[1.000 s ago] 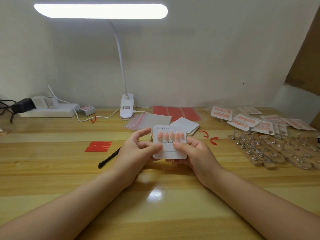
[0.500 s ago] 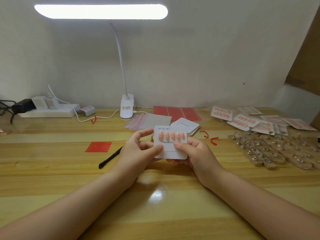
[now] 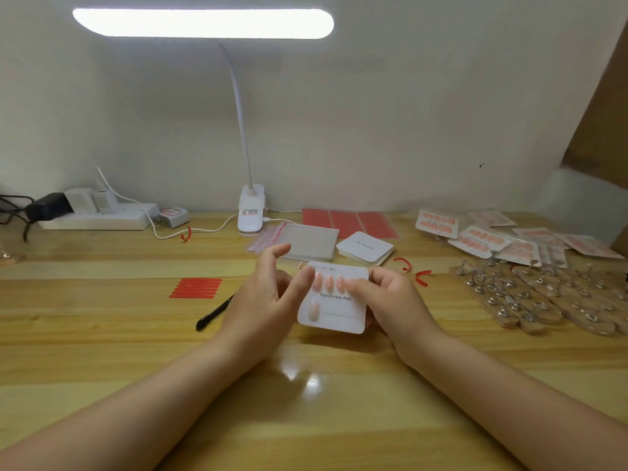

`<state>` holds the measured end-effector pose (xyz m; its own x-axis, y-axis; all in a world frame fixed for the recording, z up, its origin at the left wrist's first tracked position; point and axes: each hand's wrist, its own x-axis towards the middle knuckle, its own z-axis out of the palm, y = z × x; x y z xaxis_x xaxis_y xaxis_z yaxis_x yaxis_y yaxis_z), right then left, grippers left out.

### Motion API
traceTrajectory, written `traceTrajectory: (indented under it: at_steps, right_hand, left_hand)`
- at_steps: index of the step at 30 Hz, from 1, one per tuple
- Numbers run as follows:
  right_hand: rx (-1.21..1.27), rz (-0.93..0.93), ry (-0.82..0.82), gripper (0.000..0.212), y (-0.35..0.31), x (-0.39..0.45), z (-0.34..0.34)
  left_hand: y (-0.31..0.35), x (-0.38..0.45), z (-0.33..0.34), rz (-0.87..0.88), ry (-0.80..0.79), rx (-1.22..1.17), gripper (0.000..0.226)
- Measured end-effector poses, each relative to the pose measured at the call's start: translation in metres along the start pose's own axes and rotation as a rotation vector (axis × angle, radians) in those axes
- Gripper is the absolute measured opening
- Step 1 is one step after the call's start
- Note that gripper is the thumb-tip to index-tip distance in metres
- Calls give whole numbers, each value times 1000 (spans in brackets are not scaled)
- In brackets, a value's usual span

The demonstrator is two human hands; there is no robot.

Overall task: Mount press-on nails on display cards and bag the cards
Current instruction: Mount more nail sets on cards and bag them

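Wooden desk (image 3: 102, 362) with pale plank grain against a plain white wall (image 3: 373, 113); brown cardboard panel (image 3: 608, 107) leaning in at the far right; clip-on desk lamp (image 3: 250, 212) at the back edge, its lit bar (image 3: 203, 23) overhead; white power strip (image 3: 98, 217) with plugs at back left; wooden nail stands (image 3: 540, 294) with metal pegs spread on the right; red adhesive sheets (image 3: 350, 222) flat near the wall; finished bagged cards (image 3: 482, 237) of pink nails scattered at back right, each card inside its own clear sleeve; stack of clear bags (image 3: 306, 244) with red strip edges behind the hands, nothing visible inside them; stack of blank cards (image 3: 366, 248) just beside it; red strip pile (image 3: 197, 287) left of centre; black tool (image 3: 214, 314) lying near the left wrist; display card (image 3: 334, 300) reading "Handmade Nail" held above the desk centre, pink nails (image 3: 329, 283) in a row on top plus one lower left; right hand (image 3: 390, 300) grips the card's right edge, thumb on its face; left hand (image 3: 268, 297) fingers spread loose, fingertips touching the card's upper left corner, somewhat blurred.
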<state>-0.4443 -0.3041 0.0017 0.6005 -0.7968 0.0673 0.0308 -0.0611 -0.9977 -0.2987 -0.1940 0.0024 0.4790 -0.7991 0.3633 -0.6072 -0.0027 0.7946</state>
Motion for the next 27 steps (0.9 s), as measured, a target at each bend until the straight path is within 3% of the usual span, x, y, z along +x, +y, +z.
traceTrajectory:
  at_steps: [2, 7, 11, 17, 21, 27]
  right_hand:
    - [-166, -31, 0, 8, 0, -2, 2]
    - [-815, -162, 2, 33, 2, -5, 2]
    - [-1084, -199, -19, 35, 2, -4, 0]
    - [-1087, -253, 32, 24, 2, -3, 0]
    - [-1091, -336, 123, 19, 4, 3, -8]
    - [-1099, -295, 154, 22, 7, 15, -17]
  left_hand:
    - [-2, 2, 0, 19, 29, 117, 83]
    - [-7, 5, 3, 15, 78, 222, 76]
    - [-6, 6, 3, -49, 12, 235, 86]
    - [-6, 11, 6, -128, -174, 257, 88]
    - [-7, 12, 6, -133, -142, 230, 68]
    - [-9, 10, 6, -97, -133, 225, 62]
